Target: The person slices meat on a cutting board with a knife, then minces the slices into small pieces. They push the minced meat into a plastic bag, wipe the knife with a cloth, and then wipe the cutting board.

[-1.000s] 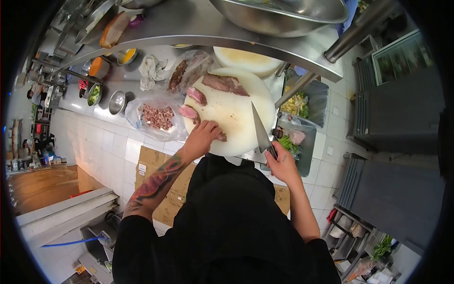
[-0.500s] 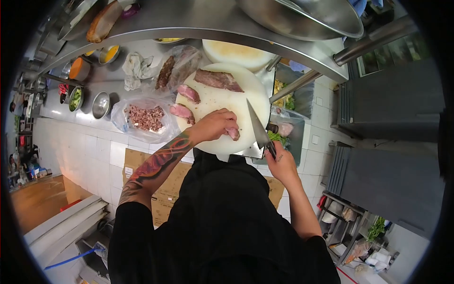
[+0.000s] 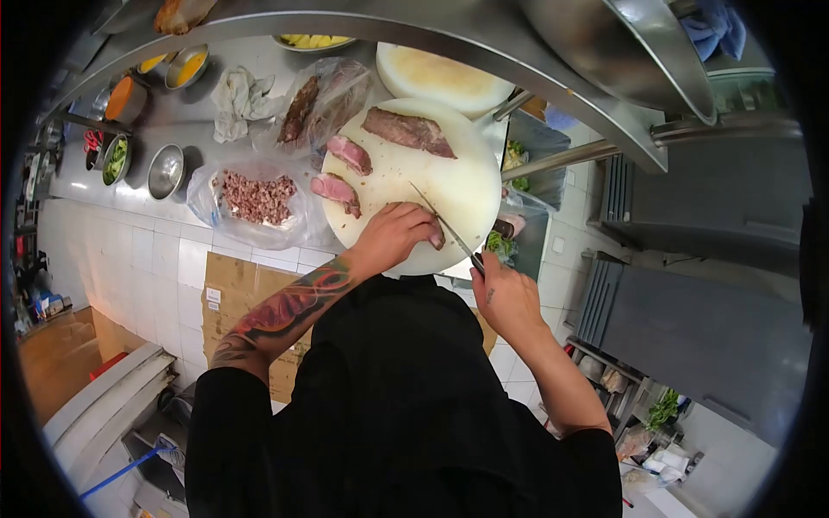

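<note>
My left hand point(image 3: 393, 235) presses a piece of meat point(image 3: 438, 239) onto the round white cutting board point(image 3: 414, 177), its fingers curled over it and hiding most of it. In my right hand point(image 3: 509, 300) is a kitchen knife point(image 3: 455, 235), gripped by its dark handle. The blade slants to the upper left, close beside the meat and my left fingertips. A larger browned slab of meat point(image 3: 408, 132) lies at the far side of the board. Two pink-centred pieces, an upper piece point(image 3: 349, 154) and a lower piece point(image 3: 336, 192), rest near its left edge.
Left of the board sit a plastic bag of diced meat point(image 3: 256, 197), another bag with dark meat point(image 3: 300, 112), a crumpled cloth point(image 3: 242, 102) and a metal bowl point(image 3: 166, 172). A second round board point(image 3: 445, 76) stands behind. A steel shelf point(image 3: 345, 26) crosses above the counter.
My right hand has brought the knife leftward, its blade now beside the held meat and turned edge-on to view. My left hand still holds the meat. The whole view has shifted slightly.
</note>
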The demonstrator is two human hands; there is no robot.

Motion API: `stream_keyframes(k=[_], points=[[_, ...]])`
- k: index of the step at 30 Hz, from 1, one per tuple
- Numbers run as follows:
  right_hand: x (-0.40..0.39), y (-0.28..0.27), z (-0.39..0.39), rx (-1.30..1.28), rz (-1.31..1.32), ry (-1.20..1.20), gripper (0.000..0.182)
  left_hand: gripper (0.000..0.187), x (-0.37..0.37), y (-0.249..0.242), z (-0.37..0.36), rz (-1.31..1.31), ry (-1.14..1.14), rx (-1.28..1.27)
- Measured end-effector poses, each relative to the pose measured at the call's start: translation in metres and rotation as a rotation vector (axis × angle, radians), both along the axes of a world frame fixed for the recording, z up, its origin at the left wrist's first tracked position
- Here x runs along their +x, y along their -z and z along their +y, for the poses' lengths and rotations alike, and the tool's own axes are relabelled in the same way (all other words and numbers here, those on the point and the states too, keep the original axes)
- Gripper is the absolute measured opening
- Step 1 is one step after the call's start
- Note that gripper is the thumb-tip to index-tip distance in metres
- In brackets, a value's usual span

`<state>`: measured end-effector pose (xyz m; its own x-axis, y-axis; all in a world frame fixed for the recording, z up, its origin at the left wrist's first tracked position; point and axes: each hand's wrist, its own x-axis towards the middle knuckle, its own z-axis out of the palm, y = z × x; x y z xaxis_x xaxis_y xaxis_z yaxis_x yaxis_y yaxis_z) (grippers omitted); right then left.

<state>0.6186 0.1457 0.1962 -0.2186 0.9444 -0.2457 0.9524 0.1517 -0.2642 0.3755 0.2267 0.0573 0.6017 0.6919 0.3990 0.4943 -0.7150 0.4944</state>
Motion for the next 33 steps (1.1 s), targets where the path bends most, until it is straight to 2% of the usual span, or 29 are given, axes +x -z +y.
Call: stream_keyframes(k=[2,5,8,11,13,16,24,27,28,31,33], points=[[0.001,-0.002,-0.006,0.055,-0.015,-0.049,0.024,0.027,0.0,-0.001,0.001,0.013,0.001,-0.006],[0.001,-0.028,-0.008,-0.013,-0.065,-0.054,0.025,0.028,-0.001,0.003,-0.001,0.037,-0.016,-0.006],[-0.002,-0.025,-0.006,-0.017,-0.064,-0.082,0.026,0.029,0.001,0.009,-0.002,0.021,-0.045,0.004],[-0.014,0.031,0.018,0.012,-0.057,-0.076,0.028,0.029,0.003,0.013,-0.004,-0.015,-0.056,-0.011],[-0.013,0.029,0.022,-0.01,-0.046,-0.065,0.03,0.029,-0.001,0.012,-0.001,-0.019,-0.06,-0.015],[-0.004,0.018,0.022,0.026,-0.015,-0.06,0.03,0.029,-0.001,0.009,0.005,-0.022,-0.042,0.066],[-0.007,-0.043,0.0,-0.159,-0.136,-0.039,0.029,0.029,0.001,0.014,0.0,-0.09,-0.077,0.065],[-0.017,0.025,0.018,-0.066,-0.078,-0.049,0.029,0.027,0.003,0.021,0.001,-0.157,-0.097,0.024],[-0.016,0.024,0.026,-0.064,-0.081,-0.052,0.029,0.027,0.005,0.018,0.002,-0.16,-0.099,0.025],[-0.018,0.006,0.036,-0.035,-0.022,-0.078,0.03,0.025,0.003,0.012,0.002,-0.2,-0.103,0.077],[-0.013,-0.029,0.026,-0.171,-0.119,-0.071,0.03,0.024,0.003,0.011,0.0,-0.145,-0.124,0.045]])
